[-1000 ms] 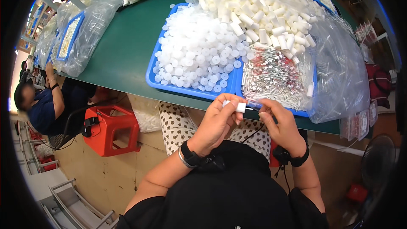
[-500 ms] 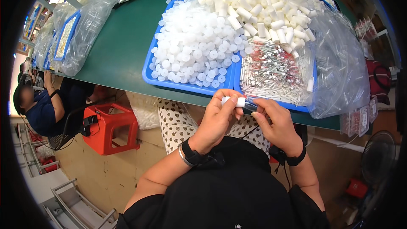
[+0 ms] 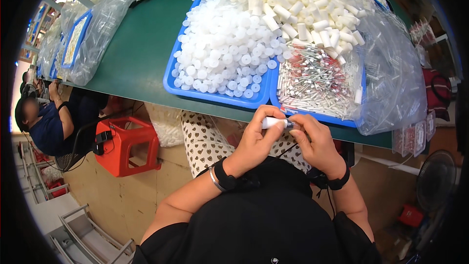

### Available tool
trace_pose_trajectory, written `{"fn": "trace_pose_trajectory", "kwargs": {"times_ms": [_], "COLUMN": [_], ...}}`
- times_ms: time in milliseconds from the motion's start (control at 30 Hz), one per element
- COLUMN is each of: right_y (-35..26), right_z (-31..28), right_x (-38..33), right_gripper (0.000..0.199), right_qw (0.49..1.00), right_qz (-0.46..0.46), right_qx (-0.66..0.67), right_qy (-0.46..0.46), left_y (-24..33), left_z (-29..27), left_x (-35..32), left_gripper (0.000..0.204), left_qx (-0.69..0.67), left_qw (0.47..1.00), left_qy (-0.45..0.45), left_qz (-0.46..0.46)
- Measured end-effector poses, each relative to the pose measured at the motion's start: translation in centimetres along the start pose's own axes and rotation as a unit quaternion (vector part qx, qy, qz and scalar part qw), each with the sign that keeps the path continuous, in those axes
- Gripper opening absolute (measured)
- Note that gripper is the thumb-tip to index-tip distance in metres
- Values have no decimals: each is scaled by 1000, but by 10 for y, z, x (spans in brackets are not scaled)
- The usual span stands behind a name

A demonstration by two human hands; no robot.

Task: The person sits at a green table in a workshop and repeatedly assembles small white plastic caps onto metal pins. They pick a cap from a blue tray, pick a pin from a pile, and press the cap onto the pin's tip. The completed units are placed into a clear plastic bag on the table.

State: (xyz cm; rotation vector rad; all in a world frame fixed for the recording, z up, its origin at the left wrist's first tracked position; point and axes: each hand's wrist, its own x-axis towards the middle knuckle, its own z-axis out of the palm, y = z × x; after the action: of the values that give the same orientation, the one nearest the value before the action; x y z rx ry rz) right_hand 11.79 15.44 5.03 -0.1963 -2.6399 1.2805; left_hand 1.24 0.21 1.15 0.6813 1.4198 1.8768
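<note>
In front of the table edge, my left hand [image 3: 251,144] is closed around a white cylinder [image 3: 268,123], thumb and fingers on its sides. My right hand [image 3: 320,146] pinches a small clear, dark-tinted tubular piece [image 3: 291,125] at the cylinder's right end; fingers hide part of the joint, so how far one enters the other cannot be told. Just beyond the hands, a blue tray [image 3: 220,99] carries a heap of translucent white discs [image 3: 220,49]. Beside it, a second blue tray [image 3: 342,123] holds thin white, red and metallic sticks [image 3: 312,76].
Cream-white foam cylinders [image 3: 303,12] spill from a clear bag behind the trays. Another clear plastic bag [image 3: 391,83] lies at the right on the green table [image 3: 132,54]. A red stool [image 3: 124,164] and a seated person [image 3: 53,124] are at the left; a fan [image 3: 436,181] stands right.
My hands have come closer together. The cylinder has shifted slightly right and down, and less of the clear piece shows between my fingers.
</note>
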Motion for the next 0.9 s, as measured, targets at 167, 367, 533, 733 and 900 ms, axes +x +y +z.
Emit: {"fn": "trace_pose_trajectory", "kwargs": {"times_ms": [167, 367, 533, 733, 900], "right_y": [-1, 7, -5, 6, 6], "right_z": [5, 19, 27, 25, 28], "right_x": [4, -2, 4, 11, 15], "right_gripper": [25, 27, 28, 27, 30], "right_qw": [995, 993, 997, 983, 977], "right_qz": [-93, -114, -73, -132, -175], "right_qx": [25, 17, -23, -112, -102], "right_qy": [-33, -4, 21, 65, 61], "left_y": [-1, -3, 1, -1, 1], "left_z": [7, 3, 4, -2, 0], "left_x": [-2, -2, 0, 4, -1], "left_gripper": [36, 42, 50, 59, 57], "left_qx": [-11, -45, -252, -362, -412], "left_qw": [998, 993, 951, 912, 888], "left_qy": [-63, -106, -77, -87, -91], "left_qz": [27, 6, -163, -172, -181]}}
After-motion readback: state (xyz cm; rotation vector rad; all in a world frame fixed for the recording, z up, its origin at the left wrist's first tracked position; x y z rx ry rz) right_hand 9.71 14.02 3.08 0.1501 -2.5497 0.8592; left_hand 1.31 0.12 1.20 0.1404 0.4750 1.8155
